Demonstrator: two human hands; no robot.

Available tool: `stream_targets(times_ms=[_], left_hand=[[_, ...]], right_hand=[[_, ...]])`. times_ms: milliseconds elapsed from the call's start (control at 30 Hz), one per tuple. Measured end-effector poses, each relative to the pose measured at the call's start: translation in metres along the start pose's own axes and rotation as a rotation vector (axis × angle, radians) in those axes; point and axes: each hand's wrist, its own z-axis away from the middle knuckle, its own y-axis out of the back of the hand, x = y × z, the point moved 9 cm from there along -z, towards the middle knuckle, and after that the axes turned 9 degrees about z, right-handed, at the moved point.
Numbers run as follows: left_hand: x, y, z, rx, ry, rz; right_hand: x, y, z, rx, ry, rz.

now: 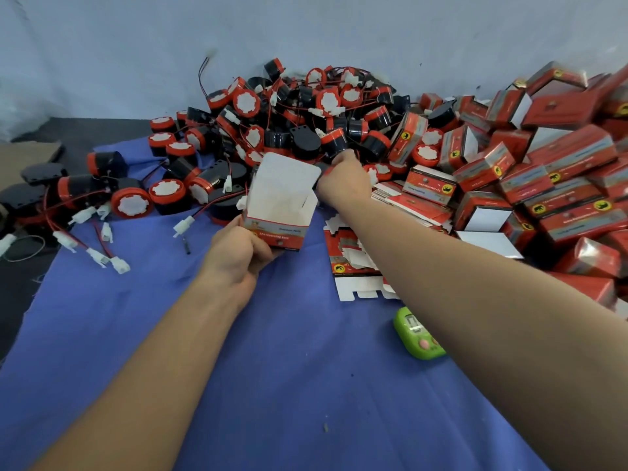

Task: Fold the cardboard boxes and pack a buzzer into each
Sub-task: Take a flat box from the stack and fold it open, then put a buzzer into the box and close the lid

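Observation:
My left hand (238,258) grips the bottom of a red cardboard box (282,205), folded up with its white top flap standing open. Just behind the box, my right hand (345,180) reaches into the heap of black-and-red buzzers (306,110), fingers curled around a black buzzer (323,173) that is mostly hidden by the hand and box flap. Loose buzzers with red wires and white plugs (131,202) lie at the left on the blue cloth (272,368).
Flat unfolded box blanks (353,260) lie right of the held box, partly under my right forearm. A big pile of folded red boxes (543,185) fills the right side. A green timer (418,334) sits on the cloth. A pale wall (136,45) stands behind.

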Motion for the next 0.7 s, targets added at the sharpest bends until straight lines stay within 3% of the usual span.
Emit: stream_targets(times_ms=[133, 200, 267, 333, 433, 533, 700], left_hand=[[0.002, 0.003, 0.002, 0.022, 0.013, 0.020], [0.002, 0.005, 0.002, 0.043, 0.006, 0.001], [0.002, 0.004, 0.004, 0.054, -0.009, 0.006], [0.001, 0.003, 0.004, 0.067, -0.008, 0.059], [-0.001, 0.002, 0.006, 0.074, 0.015, 0.099], [-0.003, -0.001, 0.008, 0.068, 0.000, 0.088], [-0.003, -0.004, 0.008, -0.002, -0.030, -0.038]], right_hand=[[-0.010, 0.079, 0.030, 0.399, 0.100, -0.345], [-0.010, 0.114, 0.054, 0.447, 0.142, -0.427], [-0.004, 0.119, 0.078, 0.291, 0.123, -0.662], [0.001, 0.088, 0.106, -0.008, 0.047, -0.914], [0.013, 0.011, 0.156, -0.394, -0.133, -1.034], [0.035, -0.024, 0.175, -0.389, -0.223, -1.062], [0.067, 0.017, 0.164, -0.169, -0.033, -0.744]])
